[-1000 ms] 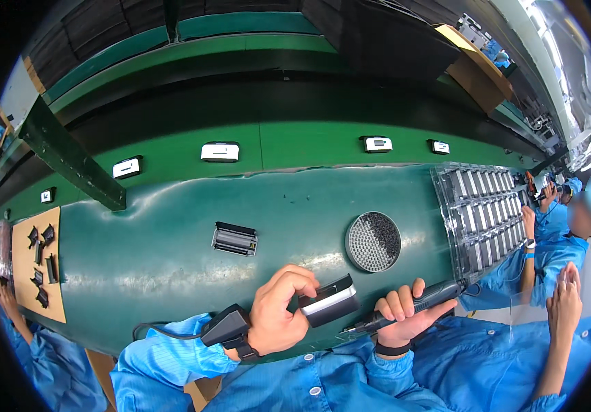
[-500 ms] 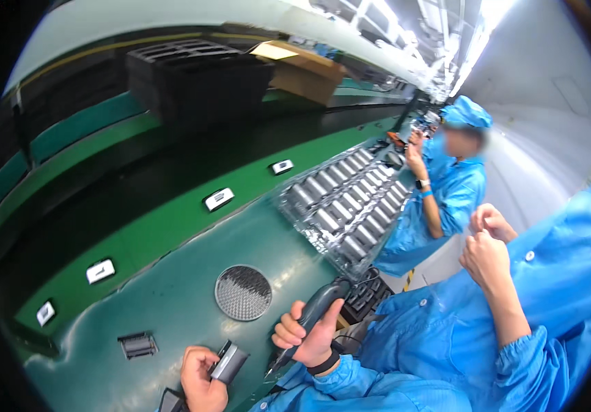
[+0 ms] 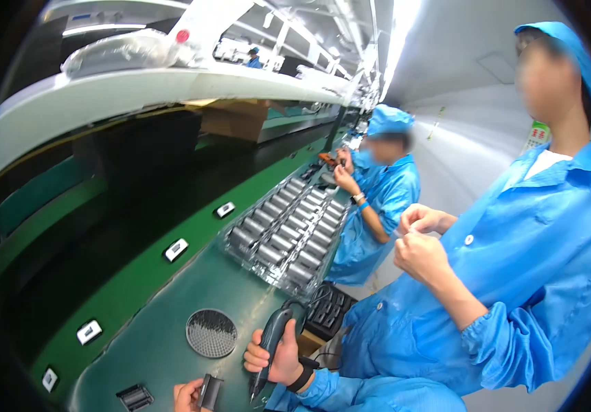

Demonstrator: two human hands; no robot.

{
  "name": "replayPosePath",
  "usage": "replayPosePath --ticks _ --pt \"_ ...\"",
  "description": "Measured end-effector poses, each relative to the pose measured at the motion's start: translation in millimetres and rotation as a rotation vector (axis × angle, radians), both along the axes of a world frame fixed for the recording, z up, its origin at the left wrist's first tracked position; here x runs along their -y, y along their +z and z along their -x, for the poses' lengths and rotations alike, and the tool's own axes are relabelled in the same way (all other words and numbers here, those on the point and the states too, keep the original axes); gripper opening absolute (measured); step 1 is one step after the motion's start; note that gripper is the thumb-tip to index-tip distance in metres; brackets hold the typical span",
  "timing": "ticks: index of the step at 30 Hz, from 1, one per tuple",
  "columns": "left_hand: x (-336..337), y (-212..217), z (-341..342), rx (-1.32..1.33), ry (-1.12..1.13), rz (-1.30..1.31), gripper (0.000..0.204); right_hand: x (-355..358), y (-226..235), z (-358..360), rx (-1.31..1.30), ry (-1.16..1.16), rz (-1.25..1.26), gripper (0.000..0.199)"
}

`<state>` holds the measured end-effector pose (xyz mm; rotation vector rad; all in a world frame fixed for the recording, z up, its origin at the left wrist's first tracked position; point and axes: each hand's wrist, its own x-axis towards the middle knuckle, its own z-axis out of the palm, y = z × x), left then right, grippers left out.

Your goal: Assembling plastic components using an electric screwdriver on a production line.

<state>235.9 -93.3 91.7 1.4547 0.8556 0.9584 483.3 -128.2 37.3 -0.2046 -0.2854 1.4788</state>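
Note:
In my right hand [image 3: 287, 362] is a dark electric screwdriver [image 3: 272, 343], its thin bit pointing down over the green worktop. My fingers wrap around its body, and a cord leaves its upper end. My left hand [image 3: 185, 397], partly cut off by the lower edge, grips a small dark grey housing [image 3: 210, 393] with a flat side. The bit is to the right of this housing, apart from it. Beyond my hands lies a round dish [image 3: 211, 334] with many small dark pieces, likely screws. A black frame-like part [image 3: 134, 397] lies on the worktop left of my left hand.
A clear plastic tray [image 3: 288, 233] holds rows of grey cylindrical-looking parts. Small white-and-black pieces [image 3: 89, 332] sit spaced along a green conveyor strip. A co-worker in blue [image 3: 501, 275] stands close on the right; another [image 3: 384, 185] works farther along. A black crate [image 3: 330, 307] is beside the bench.
The view has swung up and right, so the bench things appear lower and farther left. Both hands keep hold of the screwdriver and the housing; the screwdriver now looks more upright.

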Motion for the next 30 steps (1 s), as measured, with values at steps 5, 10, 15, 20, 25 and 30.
replayPosePath --ticks 5,10,15,20,25,30 --pt "-3.2 5.4 8.1 0.072 -0.013 -0.005 0.031 -1.3 16.5 5.6 0.011 0.046 0.048 0.089" --pt "-17.2 12.6 22.1 0.245 -0.098 0.287 0.026 -7.7 36.0 16.3 0.033 0.026 0.068 0.089" --pt "-35.3 6.7 39.6 0.293 -0.167 0.48 0.029 -17.3 44.3 32.2 0.043 0.005 0.183 0.089" --pt "-50.9 8.9 47.6 0.28 -0.291 0.625 0.037 -24.4 53.8 36.6 0.003 -0.034 0.221 0.087" --pt "-51.7 21.9 47.2 0.234 -0.323 0.647 0.026 -24.8 53.1 32.9 0.016 -0.026 0.205 0.09" --pt "-45.7 19.5 34.3 0.221 -0.258 0.544 0.017 -23.1 56.2 24.9 0.04 -0.07 0.206 0.091"
